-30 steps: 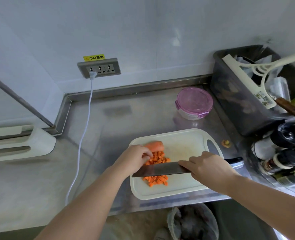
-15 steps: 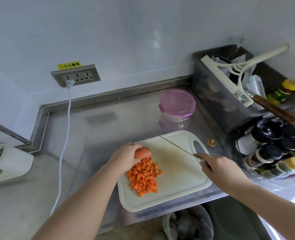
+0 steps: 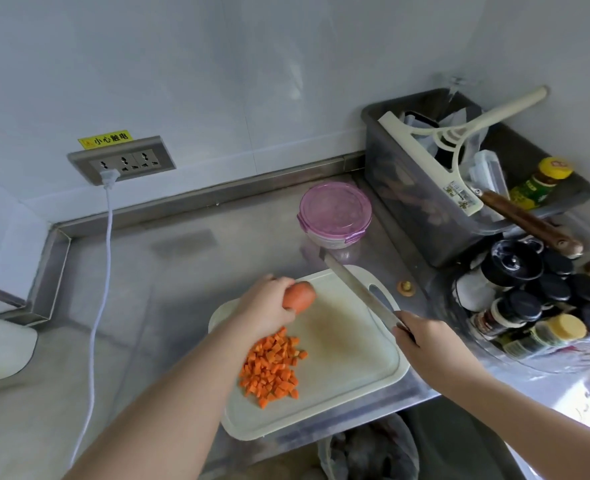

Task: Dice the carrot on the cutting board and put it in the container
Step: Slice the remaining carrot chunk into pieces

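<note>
Forearms extended; left grip (image 3: 267,306) and right grip (image 3: 425,344) both curled tight

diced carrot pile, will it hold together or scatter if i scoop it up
The diced carrot pile is loose small cubes, so it will likely scatter rather than lift as one. The cubes look stiff and light; a push should slide them across the smooth cutting board. Flat faces suggest little rolling.

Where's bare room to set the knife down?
Bare cutting board between the diced carrot and the right hand. Bare counter between the white cord and that board, left of the lidded container. Crowded on the right: grey bin and bottles.
</note>
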`<state>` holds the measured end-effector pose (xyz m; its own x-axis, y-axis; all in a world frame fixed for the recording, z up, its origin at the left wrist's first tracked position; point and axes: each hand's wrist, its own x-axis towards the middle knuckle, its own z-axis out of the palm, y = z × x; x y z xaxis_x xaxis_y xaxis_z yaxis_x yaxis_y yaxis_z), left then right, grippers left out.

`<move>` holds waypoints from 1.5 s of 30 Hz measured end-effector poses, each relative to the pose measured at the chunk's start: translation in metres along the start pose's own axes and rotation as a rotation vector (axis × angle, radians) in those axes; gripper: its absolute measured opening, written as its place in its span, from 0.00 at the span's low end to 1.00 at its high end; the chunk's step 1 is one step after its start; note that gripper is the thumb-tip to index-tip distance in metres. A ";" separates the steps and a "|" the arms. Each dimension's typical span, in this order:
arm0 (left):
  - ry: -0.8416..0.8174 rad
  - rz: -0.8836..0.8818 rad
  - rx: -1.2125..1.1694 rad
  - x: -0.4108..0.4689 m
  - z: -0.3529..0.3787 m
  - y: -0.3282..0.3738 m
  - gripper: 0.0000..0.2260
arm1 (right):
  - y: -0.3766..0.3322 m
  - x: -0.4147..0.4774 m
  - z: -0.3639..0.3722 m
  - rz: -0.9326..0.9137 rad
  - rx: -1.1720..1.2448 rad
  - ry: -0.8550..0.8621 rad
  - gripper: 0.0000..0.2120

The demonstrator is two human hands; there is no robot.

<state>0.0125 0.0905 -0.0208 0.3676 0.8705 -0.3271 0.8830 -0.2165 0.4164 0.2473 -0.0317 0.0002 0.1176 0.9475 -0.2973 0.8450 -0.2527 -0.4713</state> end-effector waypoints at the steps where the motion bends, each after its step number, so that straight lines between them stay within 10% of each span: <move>1: -0.007 0.029 -0.011 -0.002 0.010 0.016 0.25 | 0.000 -0.001 0.002 0.036 0.015 -0.012 0.12; 20: 0.475 0.218 0.499 -0.088 0.106 -0.010 0.24 | 0.012 -0.012 0.031 0.102 -0.024 -0.164 0.11; 30: 0.624 0.396 0.362 -0.048 0.095 -0.033 0.08 | 0.000 -0.008 0.034 0.128 0.015 -0.145 0.11; 45: 0.585 0.392 0.201 -0.047 0.080 0.014 0.12 | -0.008 -0.012 0.034 0.106 0.023 -0.116 0.16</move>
<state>0.0316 0.0113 -0.0679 0.5013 0.7938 0.3444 0.7758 -0.5886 0.2274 0.2216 -0.0483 -0.0210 0.1429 0.8868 -0.4395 0.8188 -0.3554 -0.4508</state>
